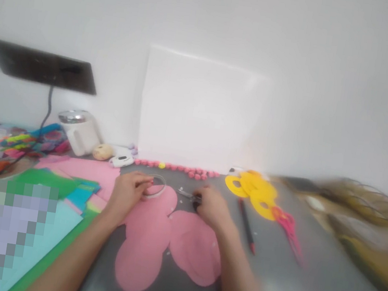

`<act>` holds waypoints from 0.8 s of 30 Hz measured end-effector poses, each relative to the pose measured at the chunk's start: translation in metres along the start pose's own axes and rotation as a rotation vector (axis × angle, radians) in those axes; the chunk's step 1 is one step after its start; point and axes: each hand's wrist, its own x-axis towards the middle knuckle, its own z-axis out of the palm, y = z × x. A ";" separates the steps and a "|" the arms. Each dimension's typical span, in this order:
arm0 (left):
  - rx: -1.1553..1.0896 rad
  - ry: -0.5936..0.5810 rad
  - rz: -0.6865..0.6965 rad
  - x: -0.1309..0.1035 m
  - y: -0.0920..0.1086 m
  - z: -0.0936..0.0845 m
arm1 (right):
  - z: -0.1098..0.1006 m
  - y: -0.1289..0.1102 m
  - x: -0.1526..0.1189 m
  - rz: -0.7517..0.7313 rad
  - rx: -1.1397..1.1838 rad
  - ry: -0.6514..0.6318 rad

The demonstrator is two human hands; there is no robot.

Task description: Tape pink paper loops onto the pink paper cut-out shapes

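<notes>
My left hand [130, 193] pinches a narrow whitish roll of tape [163, 188], held up on edge above the pink paper. In my right hand [212, 206] is a small pair of scissors [186, 194]; the fingers wrap its dark handles and the metal blades point left toward the tape. Below both hands lies a pink paper cutout with rounded lobes [143, 254]. A second pink cutout [196, 248] lies to its right, partly beside my right forearm. Small pale scraps dot the grey table around them. Blur hides whether the blades are apart.
Yellow paper cutouts [254, 191], pink scissors [290, 230] and a dark red-tipped pen [247, 229] lie on the right. Pink balls [197, 173] line the back beneath a white board [202, 112]. Coloured paper sheets [43, 181] and a white container [82, 133] stand left.
</notes>
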 end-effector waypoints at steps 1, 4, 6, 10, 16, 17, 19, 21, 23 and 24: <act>-0.050 0.017 -0.033 0.000 0.001 -0.001 | 0.000 0.002 0.001 -0.007 0.018 0.003; -0.231 0.052 -0.104 0.000 0.003 -0.004 | 0.001 0.006 0.003 -0.024 0.060 0.010; -0.357 0.089 -0.125 0.002 0.003 -0.006 | 0.001 0.008 0.004 -0.040 0.104 0.028; -0.541 0.168 -0.156 0.007 0.001 -0.007 | 0.000 0.005 0.005 -0.076 0.369 0.131; -0.620 0.207 -0.158 0.008 0.001 -0.005 | -0.004 -0.012 0.005 -0.229 1.098 0.136; -0.622 0.208 -0.155 0.007 0.000 -0.005 | -0.004 -0.014 0.005 -0.257 1.172 0.138; -0.618 0.209 -0.152 0.006 0.000 -0.004 | -0.005 -0.019 0.003 -0.291 1.226 0.124; -0.608 0.206 -0.151 0.005 0.000 -0.004 | -0.003 -0.022 0.001 -0.322 1.156 0.153; -0.604 0.201 -0.149 0.005 0.001 -0.003 | 0.001 -0.025 0.000 -0.387 0.989 0.223; -0.604 0.200 -0.149 0.004 0.002 -0.003 | 0.003 -0.026 -0.001 -0.430 0.897 0.254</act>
